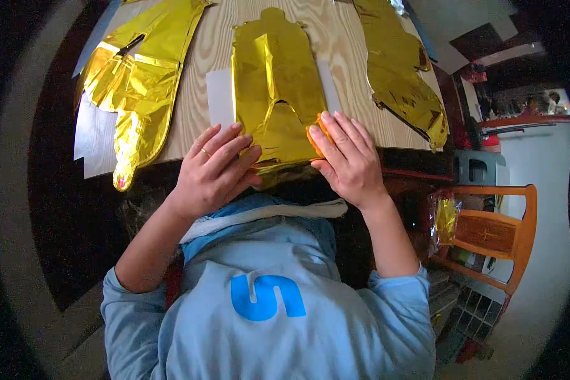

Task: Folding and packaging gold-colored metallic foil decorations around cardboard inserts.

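Observation:
A flat, folded gold foil balloon (278, 69) lies in front of me, its near end bending over the table's front edge. White paper (219, 95) shows from under its sides. My left hand (216, 163) rests on the foil's near left corner, fingers stretched out and holding nothing. At the near right corner, my right hand (349, 152) presses an orange cloth (315, 134) against the foil. That cloth is bunched under the fingers and mostly hidden.
Another gold foil balloon (142, 82) lies on the left over white sheets (95, 139); a third foil piece (399, 69) lies on the right. All are on the wooden table (206, 50). A wooden chair (487, 231) with a gold foil packet (446, 221) stands at right.

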